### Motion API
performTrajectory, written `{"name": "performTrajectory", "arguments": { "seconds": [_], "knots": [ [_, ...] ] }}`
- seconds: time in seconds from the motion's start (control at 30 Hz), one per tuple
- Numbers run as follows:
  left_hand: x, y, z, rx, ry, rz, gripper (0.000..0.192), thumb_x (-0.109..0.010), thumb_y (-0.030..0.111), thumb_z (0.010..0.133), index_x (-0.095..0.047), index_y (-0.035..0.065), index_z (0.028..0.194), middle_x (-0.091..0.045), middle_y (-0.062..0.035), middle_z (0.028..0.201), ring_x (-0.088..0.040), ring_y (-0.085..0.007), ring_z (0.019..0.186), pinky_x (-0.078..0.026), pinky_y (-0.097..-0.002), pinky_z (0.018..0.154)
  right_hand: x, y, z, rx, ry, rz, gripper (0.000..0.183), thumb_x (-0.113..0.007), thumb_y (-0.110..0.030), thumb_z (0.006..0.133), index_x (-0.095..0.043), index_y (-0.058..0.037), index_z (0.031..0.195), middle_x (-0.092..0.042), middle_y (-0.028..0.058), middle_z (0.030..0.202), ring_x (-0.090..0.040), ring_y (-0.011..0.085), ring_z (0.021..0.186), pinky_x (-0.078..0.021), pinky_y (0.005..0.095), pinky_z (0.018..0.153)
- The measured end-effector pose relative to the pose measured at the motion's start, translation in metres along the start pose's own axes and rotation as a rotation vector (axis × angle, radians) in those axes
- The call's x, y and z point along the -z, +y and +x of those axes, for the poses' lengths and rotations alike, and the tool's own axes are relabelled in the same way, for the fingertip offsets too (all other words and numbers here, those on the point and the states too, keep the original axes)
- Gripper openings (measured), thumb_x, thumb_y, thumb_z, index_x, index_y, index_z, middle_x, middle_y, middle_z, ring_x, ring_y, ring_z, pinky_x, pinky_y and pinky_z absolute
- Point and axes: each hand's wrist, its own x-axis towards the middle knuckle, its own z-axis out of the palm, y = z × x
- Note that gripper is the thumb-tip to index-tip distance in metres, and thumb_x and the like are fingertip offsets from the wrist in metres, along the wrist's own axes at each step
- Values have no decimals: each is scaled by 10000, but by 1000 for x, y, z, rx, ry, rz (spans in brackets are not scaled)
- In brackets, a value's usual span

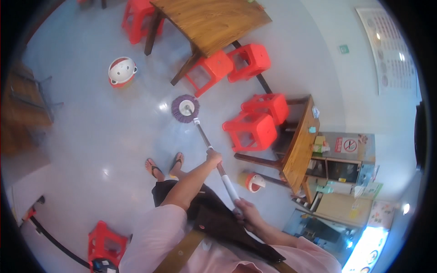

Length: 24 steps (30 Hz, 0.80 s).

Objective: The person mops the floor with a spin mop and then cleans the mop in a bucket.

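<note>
A spin mop with a round purple head point(185, 108) rests on the smooth grey floor ahead of my feet. Its pole point(204, 136) slants down towards my body. Midway along the metal part, my left hand point(214, 157) is closed around the pole. My right hand point(247, 213) grips the upper end, at the white sleeve point(229, 186), close to my dark apron. Beyond the mop head, a red plastic stool point(213, 68) stands partly under a wooden table point(211, 24).
Red stools point(261, 131) stand right of the pole beside another wooden table point(297, 153). A red and white bin point(254, 182) is near its legs. A white-topped bucket or basket point(122, 71) sits on the floor ahead left. Behind me at left is another red stool point(106, 242).
</note>
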Motion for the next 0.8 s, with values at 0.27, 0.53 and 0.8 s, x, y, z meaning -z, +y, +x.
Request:
{"name": "performTrajectory", "arguments": {
  "seconds": [0.27,0.53,0.8],
  "knots": [
    [0,-38,62,-36,-110,51,347,-500,12,775,-479,-98,1103,-593,-188,784,-607,-267,500,-501,-373,369,-22,-14,-1,-162,-64,-63,170,-508,-304,939,-420,-176,1009,-464,-4,706,-399,70,494,-294,200,376],
    [46,-41,-43,124,-207,-569,94,-542,3,740,-515,-26,826,-569,-149,736,-628,-291,631,-555,-419,547,17,-65,-63,-100,-163,-747,315,-615,-200,851,-515,-137,1144,-502,-2,634,-478,74,448,-279,190,332],
    [185,14,10,-49,-168,-924,62,-499,10,755,-483,5,815,-543,-140,658,-595,-297,603,-536,-423,570,-48,-121,18,435,-325,-1455,534,-617,-280,814,-477,-82,1290,-622,142,712,-617,238,556,-499,355,586]
  ]
}}
